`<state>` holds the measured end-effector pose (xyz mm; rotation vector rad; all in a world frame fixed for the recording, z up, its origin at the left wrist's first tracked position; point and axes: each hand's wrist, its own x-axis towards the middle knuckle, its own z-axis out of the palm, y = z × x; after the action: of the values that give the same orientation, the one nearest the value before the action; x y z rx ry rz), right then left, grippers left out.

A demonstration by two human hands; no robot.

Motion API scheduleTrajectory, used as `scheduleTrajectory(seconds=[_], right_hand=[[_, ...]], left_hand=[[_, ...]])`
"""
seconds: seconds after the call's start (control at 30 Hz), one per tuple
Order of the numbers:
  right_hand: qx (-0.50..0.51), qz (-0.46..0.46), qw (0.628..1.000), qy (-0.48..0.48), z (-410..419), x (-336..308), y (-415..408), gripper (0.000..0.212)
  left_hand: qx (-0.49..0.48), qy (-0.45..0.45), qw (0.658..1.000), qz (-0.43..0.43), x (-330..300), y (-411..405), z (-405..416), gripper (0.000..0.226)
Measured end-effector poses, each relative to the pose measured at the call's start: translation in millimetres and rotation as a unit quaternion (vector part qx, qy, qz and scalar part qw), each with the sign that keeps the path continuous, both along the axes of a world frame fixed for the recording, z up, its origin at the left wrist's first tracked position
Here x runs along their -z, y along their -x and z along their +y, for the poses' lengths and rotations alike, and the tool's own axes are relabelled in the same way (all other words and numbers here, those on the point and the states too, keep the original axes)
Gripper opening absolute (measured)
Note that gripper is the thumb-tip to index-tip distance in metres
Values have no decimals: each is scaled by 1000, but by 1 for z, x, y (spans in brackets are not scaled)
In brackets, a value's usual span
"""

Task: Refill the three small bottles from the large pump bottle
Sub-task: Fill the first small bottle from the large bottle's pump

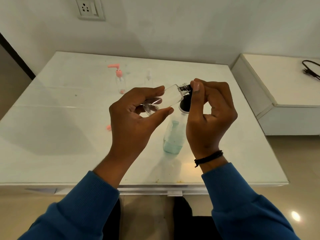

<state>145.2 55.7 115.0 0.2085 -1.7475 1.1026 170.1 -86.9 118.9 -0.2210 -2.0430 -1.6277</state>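
My left hand (133, 116) grips a small clear bottle (166, 98) tilted on its side above the table, its neck pointing right. My right hand (209, 111) pinches the black cap (187, 87) at that neck. Directly below stands the large bottle (173, 135) with a black pump top (185, 104) and a little blue-green liquid at its bottom. Farther back on the table stand a small clear bottle with a pink pump (119, 78) and a faint clear spray bottle (149, 78).
The white table (69, 135) ends at its front edge near my sleeves. A small pink piece (108, 127) lies left of my left hand. A white raised ledge (277, 87) with a black cable (310, 68) stands to the right. A wall socket (90, 8) is behind.
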Motion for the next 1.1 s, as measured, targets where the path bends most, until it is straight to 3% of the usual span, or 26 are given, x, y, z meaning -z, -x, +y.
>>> scheduleTrajectory(seconds=[1.1], right_hand=[[8, 9, 1000, -16, 1, -3, 3, 18]], left_hand=[[-13, 17, 1000, 7, 0, 0, 1, 41]])
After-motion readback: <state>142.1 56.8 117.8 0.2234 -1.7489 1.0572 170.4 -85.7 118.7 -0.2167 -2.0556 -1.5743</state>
